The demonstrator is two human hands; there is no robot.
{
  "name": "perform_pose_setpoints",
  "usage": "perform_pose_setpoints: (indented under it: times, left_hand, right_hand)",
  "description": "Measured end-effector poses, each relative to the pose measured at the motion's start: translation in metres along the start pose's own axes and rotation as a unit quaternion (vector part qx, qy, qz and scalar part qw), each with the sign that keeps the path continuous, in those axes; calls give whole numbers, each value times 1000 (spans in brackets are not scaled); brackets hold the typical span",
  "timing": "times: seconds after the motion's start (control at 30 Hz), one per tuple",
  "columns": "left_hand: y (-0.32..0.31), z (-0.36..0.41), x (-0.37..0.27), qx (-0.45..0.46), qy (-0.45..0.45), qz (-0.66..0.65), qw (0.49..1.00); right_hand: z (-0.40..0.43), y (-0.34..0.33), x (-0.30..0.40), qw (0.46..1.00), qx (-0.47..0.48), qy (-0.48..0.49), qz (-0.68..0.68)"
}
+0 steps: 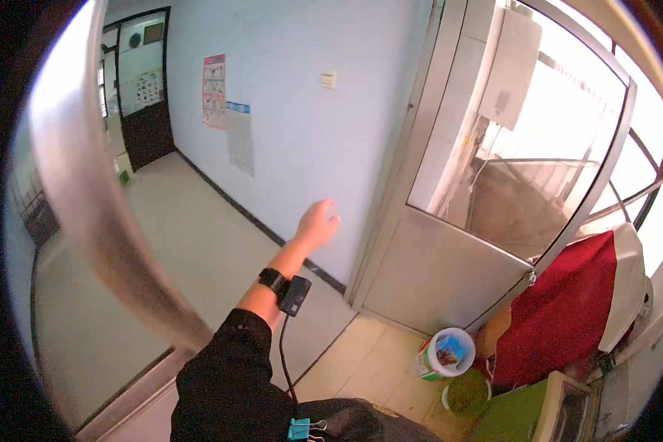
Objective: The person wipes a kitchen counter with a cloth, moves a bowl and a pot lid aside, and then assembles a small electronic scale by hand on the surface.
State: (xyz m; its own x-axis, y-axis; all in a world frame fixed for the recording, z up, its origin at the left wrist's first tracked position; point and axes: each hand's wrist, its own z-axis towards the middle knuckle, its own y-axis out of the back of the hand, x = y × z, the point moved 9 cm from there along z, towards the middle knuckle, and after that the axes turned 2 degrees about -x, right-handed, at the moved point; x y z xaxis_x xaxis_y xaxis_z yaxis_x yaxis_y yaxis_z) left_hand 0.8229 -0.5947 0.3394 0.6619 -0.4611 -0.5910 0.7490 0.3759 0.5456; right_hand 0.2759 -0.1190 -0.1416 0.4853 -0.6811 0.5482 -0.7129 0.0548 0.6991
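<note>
My left hand [316, 225] reaches forward in front of a pale blue wall [287, 149], with the fingers partly curled and a small gap at the thumb. I see nothing held in it, and no contact with the wall is plain. On the wrist sits a black strap [273, 280] with a small black device [296, 296], from which a cable runs down. A teal binder clip [299, 429] hangs on my dark clothing. My right hand is out of view. To the right of the hand stands an aluminium door [442, 262] with a glass upper panel.
A blurred metal frame [116, 243] curves close by on the left. A light switch [328, 80] and posters [214, 91] are on the wall. By the door stand a bucket [428, 359] with refuse, a greenish container [467, 392] and a red cloth [558, 315]. Farther off is a dark-framed doorway [146, 132].
</note>
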Motion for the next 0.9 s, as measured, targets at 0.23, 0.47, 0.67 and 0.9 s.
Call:
perform_pose_setpoints:
  times: [0.23,0.47,0.67,0.9]
  left_hand:
    - [-59,158,1,-43,-42,-10,998]
    - [-80,276,44,-72,-37,45,996]
    - [-77,378,124,-136,-2,58,989]
    - [-89,521,180,-199,-21,77,977]
  right_hand:
    - [100,18,42,994,-13,-41,96]
    - [253,28,57,985,-30,-34,166]
    - [333,32,136,985,-46,-33,165]
    - [344,8,304,985,-43,-61,156]
